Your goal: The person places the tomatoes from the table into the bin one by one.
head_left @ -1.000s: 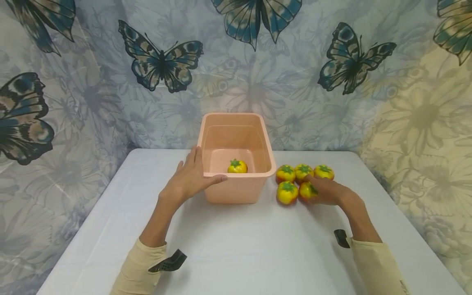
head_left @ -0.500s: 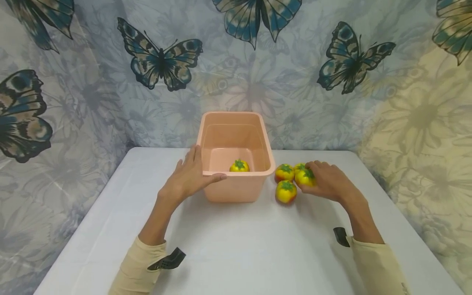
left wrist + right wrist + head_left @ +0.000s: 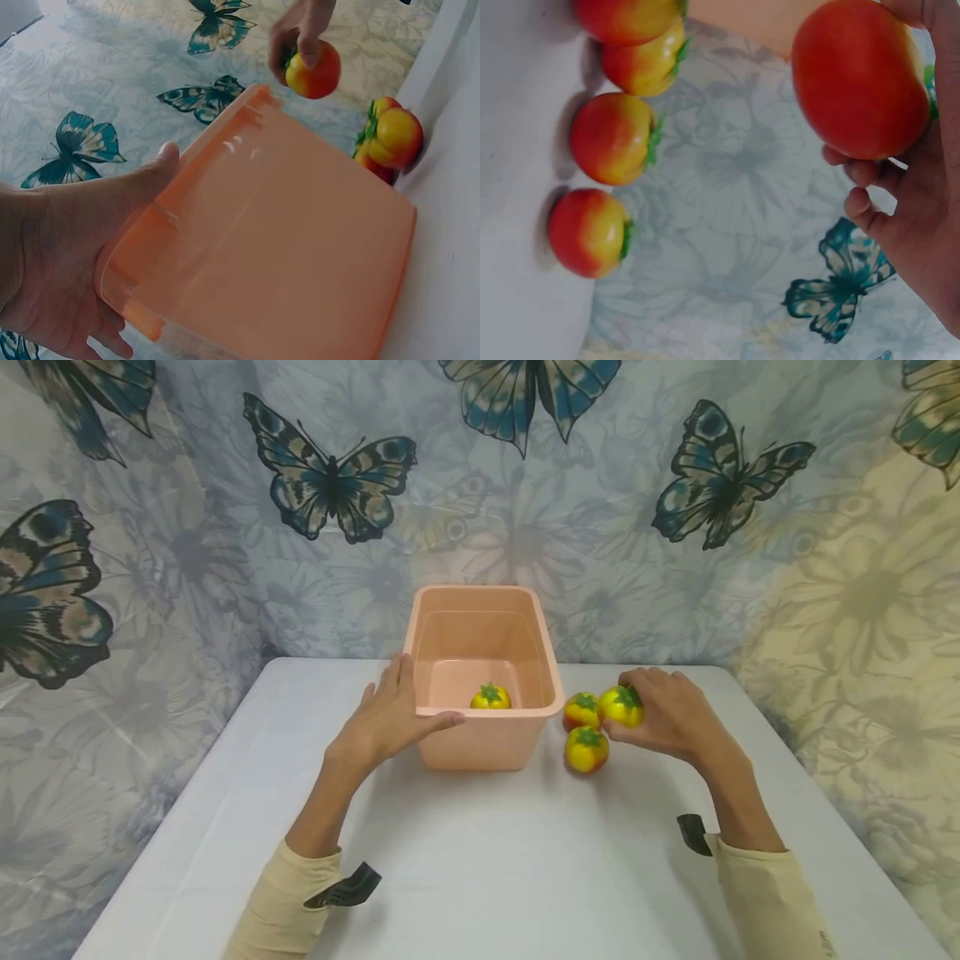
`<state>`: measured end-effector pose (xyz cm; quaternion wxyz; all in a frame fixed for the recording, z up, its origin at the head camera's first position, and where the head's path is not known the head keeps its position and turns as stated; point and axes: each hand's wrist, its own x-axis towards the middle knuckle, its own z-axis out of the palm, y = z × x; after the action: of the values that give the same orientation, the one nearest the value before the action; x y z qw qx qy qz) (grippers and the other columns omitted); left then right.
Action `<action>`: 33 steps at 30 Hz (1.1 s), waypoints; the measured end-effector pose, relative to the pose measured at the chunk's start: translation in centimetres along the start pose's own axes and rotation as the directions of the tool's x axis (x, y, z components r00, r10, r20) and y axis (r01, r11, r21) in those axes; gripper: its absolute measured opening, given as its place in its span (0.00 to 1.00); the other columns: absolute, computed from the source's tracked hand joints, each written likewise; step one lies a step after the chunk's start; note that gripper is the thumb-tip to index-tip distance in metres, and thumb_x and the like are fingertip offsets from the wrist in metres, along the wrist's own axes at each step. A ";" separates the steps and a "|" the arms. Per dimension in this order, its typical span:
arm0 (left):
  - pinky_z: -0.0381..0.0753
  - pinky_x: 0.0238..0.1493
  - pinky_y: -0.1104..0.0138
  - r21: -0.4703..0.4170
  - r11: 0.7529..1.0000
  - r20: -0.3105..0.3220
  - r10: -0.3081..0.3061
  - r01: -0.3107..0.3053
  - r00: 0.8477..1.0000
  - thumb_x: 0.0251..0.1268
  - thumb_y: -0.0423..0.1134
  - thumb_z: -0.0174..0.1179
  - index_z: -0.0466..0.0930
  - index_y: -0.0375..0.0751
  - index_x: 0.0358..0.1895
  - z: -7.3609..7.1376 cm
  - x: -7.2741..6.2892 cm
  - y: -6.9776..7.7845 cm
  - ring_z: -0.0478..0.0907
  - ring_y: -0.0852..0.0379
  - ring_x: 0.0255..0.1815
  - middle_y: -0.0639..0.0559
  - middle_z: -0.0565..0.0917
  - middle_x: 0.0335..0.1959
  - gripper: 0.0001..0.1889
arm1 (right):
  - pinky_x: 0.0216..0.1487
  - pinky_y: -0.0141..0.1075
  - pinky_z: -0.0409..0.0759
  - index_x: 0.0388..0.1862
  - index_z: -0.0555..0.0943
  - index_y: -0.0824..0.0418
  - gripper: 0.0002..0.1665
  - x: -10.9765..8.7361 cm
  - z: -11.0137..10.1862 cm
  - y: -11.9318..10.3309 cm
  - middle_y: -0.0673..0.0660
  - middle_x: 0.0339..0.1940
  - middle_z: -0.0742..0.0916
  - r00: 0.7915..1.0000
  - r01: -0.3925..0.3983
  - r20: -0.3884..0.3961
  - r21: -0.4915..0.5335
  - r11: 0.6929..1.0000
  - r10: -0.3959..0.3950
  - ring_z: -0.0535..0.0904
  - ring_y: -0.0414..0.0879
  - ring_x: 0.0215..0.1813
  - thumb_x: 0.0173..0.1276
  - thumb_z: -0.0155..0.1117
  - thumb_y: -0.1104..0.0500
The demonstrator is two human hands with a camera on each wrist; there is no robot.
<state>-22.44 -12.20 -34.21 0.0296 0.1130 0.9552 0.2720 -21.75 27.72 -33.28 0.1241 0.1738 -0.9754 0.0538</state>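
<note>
My left hand (image 3: 378, 718) rests spread on the near left corner of a peach plastic bin (image 3: 476, 747), thumb along the front rim and fingers against its left side. Inside the bin sits one red-and-yellow tomato (image 3: 491, 697) with a green leafy top. To the right of the bin, my right hand (image 3: 675, 714) holds another tomato (image 3: 619, 707) between thumb and fingers. The left wrist view shows this held tomato (image 3: 319, 71) raised above the others. Two tomatoes stand between it and the bin, a far one (image 3: 581, 712) and a near one (image 3: 587, 750).
In the right wrist view, several tomatoes stand in a row on the white table (image 3: 480, 860), including one at the row's end (image 3: 589, 232). The held tomato and right hand hide some of them from the head view. A butterfly-print cloth (image 3: 517, 543) hangs behind the table.
My right hand has gripped the near right tomato of the group and lifted it up and slightly away from me. My left hand stays at the bin's corner.
</note>
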 end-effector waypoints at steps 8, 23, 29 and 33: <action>0.45 0.85 0.35 0.006 1.000 -0.004 0.008 -0.008 1.000 0.57 0.82 0.58 0.26 0.40 0.86 -0.2 0.0 0.1 0.43 0.40 0.89 0.39 0.38 0.89 0.72 | 0.48 0.51 0.75 0.60 0.79 0.64 0.37 2.2 -0.9 -1.7 0.63 0.49 0.82 0.974 0.091 -0.215 0.066 0.994 -0.075 0.75 0.59 0.49 0.57 0.71 0.44; 0.45 0.85 0.36 0.007 1.000 -0.011 0.009 -0.009 1.000 0.54 0.83 0.59 0.28 0.41 0.86 0.0 0.0 0.0 0.45 0.40 0.89 0.40 0.39 0.89 0.73 | 0.68 0.59 0.76 0.80 0.65 0.61 0.45 9.0 -0.2 -7.8 0.67 0.68 0.78 0.989 0.136 -0.090 0.214 0.967 -0.119 0.73 0.63 0.66 0.75 0.65 0.38; 0.47 0.85 0.38 0.002 1.000 -0.001 -0.001 0.001 1.000 0.54 0.83 0.58 0.26 0.41 0.86 0.0 -0.1 0.0 0.45 0.39 0.89 0.40 0.36 0.89 0.73 | 0.73 0.59 0.76 0.81 0.64 0.60 0.43 11.4 0.2 -10.2 0.67 0.75 0.74 0.973 0.215 0.020 0.274 0.938 -0.229 0.74 0.63 0.70 0.76 0.66 0.44; 0.51 0.84 0.36 -0.020 1.000 0.006 -0.009 0.009 1.000 0.53 0.83 0.59 0.24 0.44 0.86 0.0 -0.1 0.0 0.47 0.35 0.88 0.41 0.35 0.89 0.73 | 0.76 0.58 0.73 0.83 0.60 0.63 0.46 12.3 0.7 -11.2 0.68 0.79 0.69 0.950 0.257 0.088 0.322 0.911 -0.299 0.69 0.64 0.77 0.77 0.66 0.45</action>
<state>-22.38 -12.24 -34.22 0.0346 0.1091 0.9529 0.2809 -29.12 13.15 -30.05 0.0356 0.3312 -0.9266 0.1743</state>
